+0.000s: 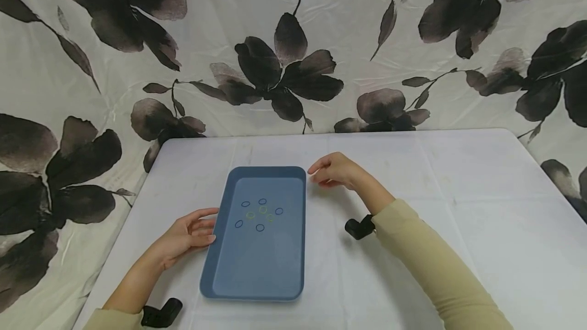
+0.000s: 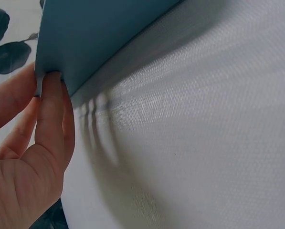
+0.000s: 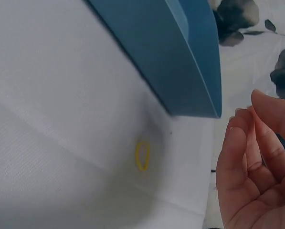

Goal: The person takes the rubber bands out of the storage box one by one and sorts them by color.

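Note:
A blue rectangular tray (image 1: 257, 269) lies on the table; several thin dark-blue loops (image 1: 279, 211) and three yellow loops (image 1: 250, 215), looking like small rubber bands, are on its floor. My left hand (image 1: 185, 236) touches the tray's left side, thumb and fingertips spread along the rim; close up in the left wrist view, the fingers (image 2: 51, 109) meet the outer wall. Beyond the far right corner, my right hand (image 1: 337, 170) hovers over the cloth, fingers loosely bent and holding nothing. The right wrist view shows one yellow loop (image 3: 142, 156) on the cloth near that corner.
A white cloth (image 1: 435, 182) covers the table. Behind it hangs a pale curtain with dark flowers (image 1: 284, 75). Each wrist wears a black camera, one at the left (image 1: 162, 313) and one at the right (image 1: 359, 227).

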{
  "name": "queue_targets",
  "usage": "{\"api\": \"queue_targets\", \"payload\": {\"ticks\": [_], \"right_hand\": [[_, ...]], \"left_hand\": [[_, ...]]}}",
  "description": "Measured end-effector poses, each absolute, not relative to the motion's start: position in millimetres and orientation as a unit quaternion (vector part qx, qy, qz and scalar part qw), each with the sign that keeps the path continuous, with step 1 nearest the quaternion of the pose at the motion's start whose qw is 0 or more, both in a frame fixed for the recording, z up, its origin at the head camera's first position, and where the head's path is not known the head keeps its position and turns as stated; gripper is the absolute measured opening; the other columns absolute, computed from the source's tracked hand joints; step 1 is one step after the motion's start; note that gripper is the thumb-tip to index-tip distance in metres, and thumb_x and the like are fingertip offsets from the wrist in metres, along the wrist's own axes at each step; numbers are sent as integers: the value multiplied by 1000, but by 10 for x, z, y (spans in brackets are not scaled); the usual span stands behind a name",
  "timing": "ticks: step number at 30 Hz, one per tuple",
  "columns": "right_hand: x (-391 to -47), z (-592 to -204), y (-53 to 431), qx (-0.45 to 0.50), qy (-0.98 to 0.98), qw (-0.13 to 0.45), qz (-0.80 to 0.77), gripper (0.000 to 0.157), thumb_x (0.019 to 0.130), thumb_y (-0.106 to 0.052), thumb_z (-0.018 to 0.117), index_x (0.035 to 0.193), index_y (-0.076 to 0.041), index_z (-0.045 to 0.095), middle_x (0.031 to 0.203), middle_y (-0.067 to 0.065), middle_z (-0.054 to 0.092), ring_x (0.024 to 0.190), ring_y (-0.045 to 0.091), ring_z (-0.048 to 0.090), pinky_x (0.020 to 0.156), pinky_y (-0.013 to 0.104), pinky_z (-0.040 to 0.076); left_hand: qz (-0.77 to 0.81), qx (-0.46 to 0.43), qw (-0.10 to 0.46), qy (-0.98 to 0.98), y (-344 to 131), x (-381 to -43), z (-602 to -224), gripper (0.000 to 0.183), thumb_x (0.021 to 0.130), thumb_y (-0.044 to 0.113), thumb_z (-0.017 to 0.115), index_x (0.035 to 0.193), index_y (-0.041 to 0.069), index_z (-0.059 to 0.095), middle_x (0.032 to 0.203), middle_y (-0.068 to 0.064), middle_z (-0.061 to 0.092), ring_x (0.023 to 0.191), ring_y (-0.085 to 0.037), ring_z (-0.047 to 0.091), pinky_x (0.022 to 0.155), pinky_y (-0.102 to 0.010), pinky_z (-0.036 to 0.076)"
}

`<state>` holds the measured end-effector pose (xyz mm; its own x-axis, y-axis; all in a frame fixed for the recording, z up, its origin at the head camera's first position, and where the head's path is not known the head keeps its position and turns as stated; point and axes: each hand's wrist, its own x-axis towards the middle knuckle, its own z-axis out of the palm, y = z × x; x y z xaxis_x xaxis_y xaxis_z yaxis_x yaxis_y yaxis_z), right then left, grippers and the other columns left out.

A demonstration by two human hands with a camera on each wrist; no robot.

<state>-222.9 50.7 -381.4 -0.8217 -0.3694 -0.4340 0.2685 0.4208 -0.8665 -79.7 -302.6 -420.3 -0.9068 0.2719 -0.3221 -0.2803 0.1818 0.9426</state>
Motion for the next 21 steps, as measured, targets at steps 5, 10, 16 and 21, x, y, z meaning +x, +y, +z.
{"api": "queue_targets", "payload": {"ticks": [5, 10, 16, 21], "right_hand": [[-2225, -3790, 419, -48, 786, 298, -539, 27, 79, -1, 70, 105, 5, 66, 77, 4, 62, 63, 14, 54, 71, 32, 52], [-2220, -3771, 301, -73, 779, 295, -548, 25, 76, 1, 72, 101, 6, 66, 69, 1, 62, 62, 13, 52, 61, 26, 49], [-2189, -3771, 168, -99, 783, 299, -536, 31, 76, 2, 72, 105, 9, 65, 69, 0, 63, 62, 13, 52, 59, 25, 48], [-2136, -3825, 59, -119, 787, 295, -529, 26, 75, 3, 73, 100, 7, 67, 66, 1, 61, 61, 12, 54, 61, 26, 49]], "left_hand": [[641, -12, 217, 736, -3018, -801, -4186, 72, 84, -4, 64, 142, -9, 21, 123, -20, 52, 98, -12, 61, 78, -28, 52], [643, -11, 215, 735, -3029, -794, -4178, 72, 84, -4, 63, 142, -9, 21, 123, -21, 52, 97, -12, 61, 77, -28, 52], [645, -3, 219, 732, -3021, -805, -4192, 72, 84, -3, 63, 142, -9, 21, 124, -22, 51, 99, -13, 61, 78, -28, 52], [641, -14, 216, 736, -3008, -811, -4178, 72, 84, -4, 64, 142, -8, 22, 120, -19, 54, 97, -13, 61, 77, -27, 52]]}}
